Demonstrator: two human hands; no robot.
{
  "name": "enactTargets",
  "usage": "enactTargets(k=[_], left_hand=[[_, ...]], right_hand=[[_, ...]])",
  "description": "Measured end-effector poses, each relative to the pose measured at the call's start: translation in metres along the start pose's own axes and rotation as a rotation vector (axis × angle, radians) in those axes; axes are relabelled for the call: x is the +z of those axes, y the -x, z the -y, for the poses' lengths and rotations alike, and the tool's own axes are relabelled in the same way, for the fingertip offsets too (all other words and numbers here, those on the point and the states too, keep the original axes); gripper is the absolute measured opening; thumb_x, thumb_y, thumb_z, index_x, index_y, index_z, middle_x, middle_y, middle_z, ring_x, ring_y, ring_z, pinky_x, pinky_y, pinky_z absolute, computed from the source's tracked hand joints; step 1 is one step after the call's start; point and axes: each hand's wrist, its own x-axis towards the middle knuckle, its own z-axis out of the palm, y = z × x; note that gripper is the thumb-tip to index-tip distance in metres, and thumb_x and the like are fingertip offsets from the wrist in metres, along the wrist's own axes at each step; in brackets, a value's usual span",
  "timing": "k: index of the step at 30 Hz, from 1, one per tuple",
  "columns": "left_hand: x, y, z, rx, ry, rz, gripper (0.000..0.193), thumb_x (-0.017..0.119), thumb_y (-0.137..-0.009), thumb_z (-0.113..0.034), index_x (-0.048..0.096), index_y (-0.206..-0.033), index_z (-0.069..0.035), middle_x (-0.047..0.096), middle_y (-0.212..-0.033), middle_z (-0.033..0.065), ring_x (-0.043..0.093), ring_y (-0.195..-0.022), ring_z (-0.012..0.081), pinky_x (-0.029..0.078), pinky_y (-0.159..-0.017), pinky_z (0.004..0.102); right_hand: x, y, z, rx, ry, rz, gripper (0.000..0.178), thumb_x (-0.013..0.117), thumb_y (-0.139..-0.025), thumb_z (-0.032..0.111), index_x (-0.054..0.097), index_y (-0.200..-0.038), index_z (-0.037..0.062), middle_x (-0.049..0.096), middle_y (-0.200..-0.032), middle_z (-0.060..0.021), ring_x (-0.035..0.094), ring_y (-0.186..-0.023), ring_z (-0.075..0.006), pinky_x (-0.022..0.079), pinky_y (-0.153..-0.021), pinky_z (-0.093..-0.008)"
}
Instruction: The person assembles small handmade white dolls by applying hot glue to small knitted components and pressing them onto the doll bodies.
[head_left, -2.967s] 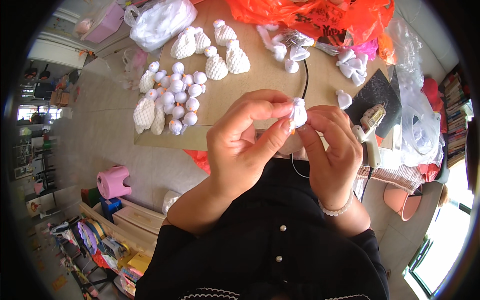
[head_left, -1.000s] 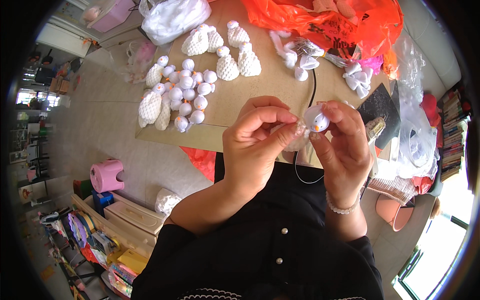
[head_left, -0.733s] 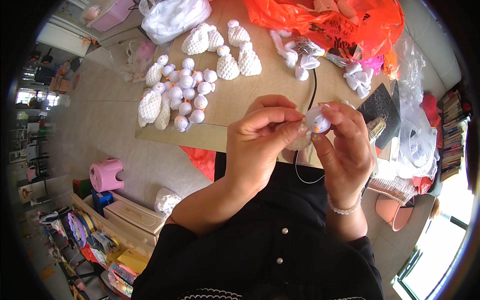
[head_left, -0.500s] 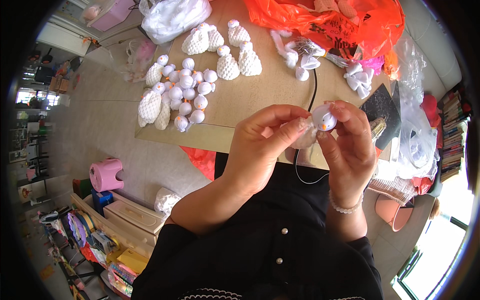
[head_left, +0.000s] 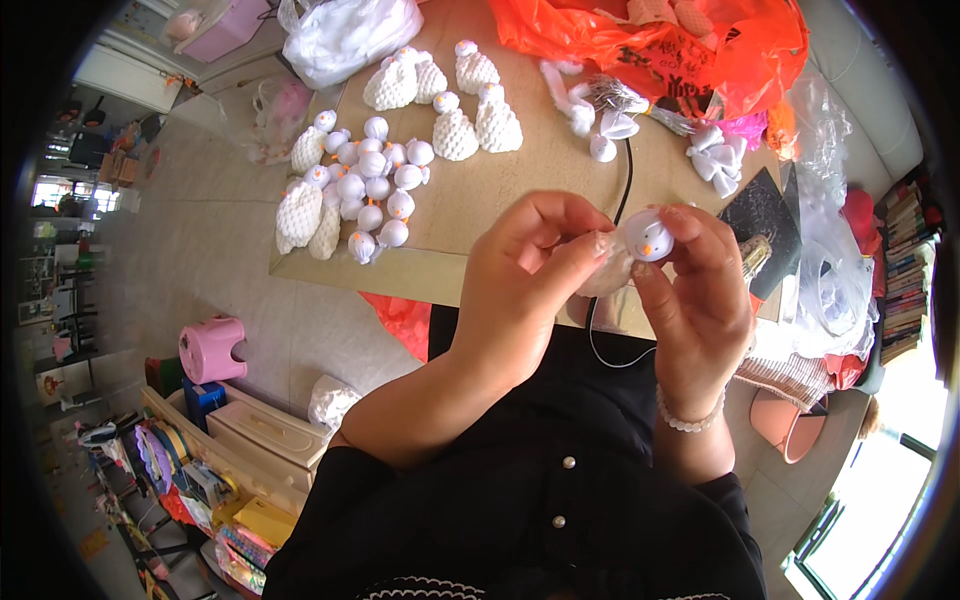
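Note:
Over the table's front edge, my right hand (head_left: 700, 290) pinches a small white ball head (head_left: 647, 238) between thumb and fingertips. The head has dark dot eyes and an orange beak. Beside it, my left hand (head_left: 525, 285) is closed, thumb against forefinger, on a pale textured piece (head_left: 606, 277) that adjoins the head. Whether the two parts are joined is hidden by the fingers. At the left of the table lies a cluster of similar ball heads (head_left: 372, 188). White crocheted bodies with heads (head_left: 455, 135) stand behind and beside them.
A red plastic bag (head_left: 680, 60) and a white bag (head_left: 350, 40) lie at the table's far side. White ribbon-like pieces (head_left: 715, 160) and a black board (head_left: 765, 220) are at the right. A dark cable (head_left: 628, 180) runs behind my hands. A pink stool (head_left: 212, 350) stands on the floor.
My left hand has lifted slightly and its upper fingers are raised higher. The ball head stays in my right hand, nearly in the same place.

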Motion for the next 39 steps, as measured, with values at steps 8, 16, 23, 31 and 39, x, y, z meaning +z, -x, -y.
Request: enactTargets(k=[8,16,23,31,39], left_hand=[[0.001,0.003,0.012,0.418,-0.388,0.073,0.019,0.064,-0.081,0.010,0.058,-0.098,0.005,0.059,-0.098,0.0085,0.058,-0.090,0.0113,0.048,-0.080,0.0239],[-0.002,0.003,0.010,0.440,-0.570,-0.004,0.012,0.064,-0.081,0.008,0.061,-0.092,0.003,0.062,-0.091,0.0071,0.059,-0.079,0.0088,0.049,-0.068,0.0210],[-0.004,0.003,0.007,0.456,-0.574,0.067,0.008,0.064,-0.084,0.004,0.061,-0.091,0.004,0.063,-0.091,0.0090,0.059,-0.079,0.0104,0.048,-0.068,0.0229],[-0.005,-0.005,0.010,0.733,-0.714,0.131,0.033,0.072,-0.075,-0.002,0.057,-0.103,0.002,0.059,-0.104,0.0158,0.061,-0.086,0.0234,0.049,-0.071,0.0277],[-0.005,-0.003,0.011,0.768,-0.793,0.063,0.027,0.070,-0.072,0.004,0.059,-0.096,0.001,0.061,-0.097,0.0153,0.061,-0.084,0.0262,0.049,-0.071,0.0319]], right_hand=[[0.000,0.000,0.001,0.053,-0.068,-0.018,0.039,0.063,-0.073,-0.014,0.057,-0.111,-0.0050,0.056,-0.110,-0.0121,0.055,-0.082,-0.0142,0.046,-0.073,-0.0252],[-0.003,-0.001,0.004,0.075,-0.061,0.045,0.037,0.065,-0.071,-0.012,0.058,-0.107,-0.0043,0.057,-0.108,-0.0115,0.056,-0.081,-0.0143,0.047,-0.073,-0.0254],[-0.003,-0.002,0.013,0.057,0.070,0.042,0.034,0.066,-0.071,-0.010,0.060,-0.104,-0.0038,0.059,-0.105,-0.0100,0.056,-0.078,-0.0130,0.047,-0.071,-0.0244],[-0.006,-0.002,0.009,0.203,-0.076,-0.065,0.035,0.070,-0.073,-0.006,0.058,-0.106,-0.0025,0.056,-0.099,-0.0056,0.052,-0.082,-0.0114,0.044,-0.071,-0.0231],[-0.010,-0.003,0.012,0.144,0.034,0.048,0.033,0.069,-0.075,-0.006,0.060,-0.107,-0.0027,0.058,-0.092,-0.0064,0.055,-0.075,-0.0116,0.045,-0.069,-0.0235]])
